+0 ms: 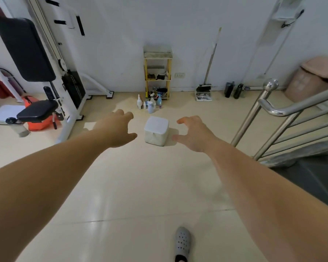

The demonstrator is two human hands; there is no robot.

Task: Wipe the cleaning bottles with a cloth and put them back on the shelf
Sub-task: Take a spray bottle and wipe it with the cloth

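Grey perforated clog [182, 242] planted, left hand [117, 129] and right hand [193, 133] spread empty; I'd skirt the white lidded box [156, 132] toward the plastic spray bottles [151, 103].

Both bare hands, left hand [119, 129] and right hand [193, 135], reach forward empty, fingers relaxed, flanking a white square plastic tub [156, 132] on the cream tiled floor [140, 186].

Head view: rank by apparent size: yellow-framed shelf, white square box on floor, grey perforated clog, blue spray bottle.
1. yellow-framed shelf
2. white square box
3. grey perforated clog, close to the box; it is nearest the camera, so that pair is unsure
4. blue spray bottle
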